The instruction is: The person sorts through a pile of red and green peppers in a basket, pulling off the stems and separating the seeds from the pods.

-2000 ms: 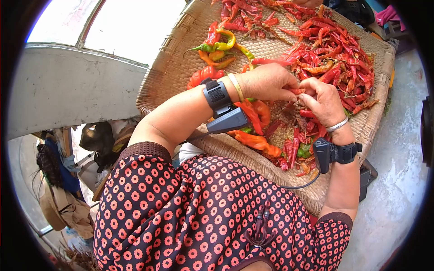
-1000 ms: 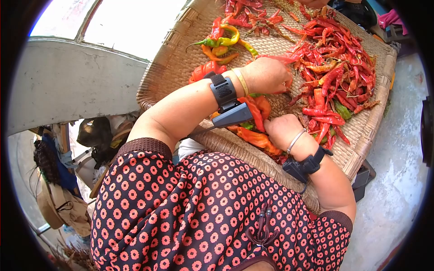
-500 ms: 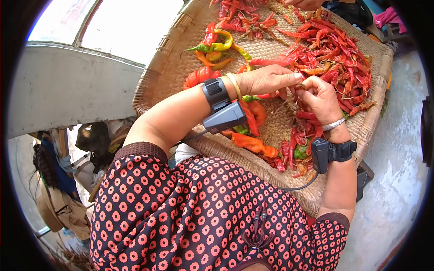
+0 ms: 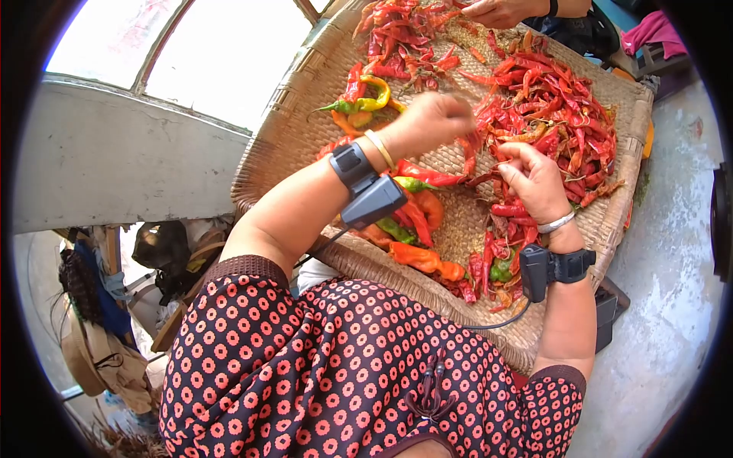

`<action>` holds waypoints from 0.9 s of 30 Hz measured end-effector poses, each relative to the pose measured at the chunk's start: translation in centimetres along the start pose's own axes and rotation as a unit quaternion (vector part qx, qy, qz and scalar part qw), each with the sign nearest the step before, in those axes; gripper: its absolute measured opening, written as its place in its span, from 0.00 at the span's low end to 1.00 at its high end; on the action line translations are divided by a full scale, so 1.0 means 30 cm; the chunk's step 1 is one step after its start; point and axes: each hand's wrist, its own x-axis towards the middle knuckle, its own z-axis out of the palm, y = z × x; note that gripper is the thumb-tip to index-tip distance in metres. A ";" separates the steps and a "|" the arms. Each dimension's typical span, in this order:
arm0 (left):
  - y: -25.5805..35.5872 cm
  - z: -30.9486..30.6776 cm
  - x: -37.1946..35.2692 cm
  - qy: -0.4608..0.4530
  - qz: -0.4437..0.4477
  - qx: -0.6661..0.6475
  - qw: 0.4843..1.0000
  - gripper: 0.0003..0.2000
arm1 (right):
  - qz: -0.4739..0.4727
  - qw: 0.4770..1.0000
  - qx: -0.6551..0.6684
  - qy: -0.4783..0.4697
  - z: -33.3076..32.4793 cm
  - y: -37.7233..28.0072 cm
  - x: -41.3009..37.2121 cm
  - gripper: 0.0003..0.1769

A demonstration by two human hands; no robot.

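Centre frame, the blurred left hand (image 4: 431, 122) is pinching a red chili (image 4: 467, 155) above the woven tray (image 4: 290, 122). The right hand (image 4: 537, 182) is curling alongside, its grip unclear. Gripping near the stem is probably wisest.

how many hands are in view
3: left hand over the woven tray, blurred; right hand beside it, over the red chillies; another person's hand at the far edge.

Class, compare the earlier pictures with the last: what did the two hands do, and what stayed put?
The left hand has drawn away from the right hand, up the woven tray; blurred, its grip is unclear. The right hand stays over the red chillies; the tray has not moved.
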 end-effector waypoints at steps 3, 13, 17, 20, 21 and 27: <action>0.015 -0.101 0.011 0.219 0.075 0.339 0.912 0.25 | -0.164 0.937 -0.308 -0.022 0.022 0.011 -0.007 0.13; 0.059 0.022 -0.067 -0.082 0.084 0.517 0.848 0.12 | -0.140 0.839 -0.523 -0.051 0.131 0.040 -0.032 0.06; 0.078 0.044 -0.104 -0.192 0.078 0.507 0.837 0.13 | -0.125 0.863 -0.481 -0.089 0.061 0.000 -0.033 0.08; 0.047 0.055 -0.104 -0.215 0.093 0.511 0.827 0.12 | -0.135 0.886 -0.443 -0.035 0.033 0.013 -0.022 0.09; 0.048 0.060 -0.105 -0.217 0.106 0.508 0.827 0.12 | -0.129 0.889 -0.439 -0.029 0.028 0.014 -0.019 0.10; 0.107 -0.008 -0.105 -0.198 0.113 0.454 0.861 0.10 | -0.109 0.892 -0.436 -0.035 0.017 0.015 -0.009 0.11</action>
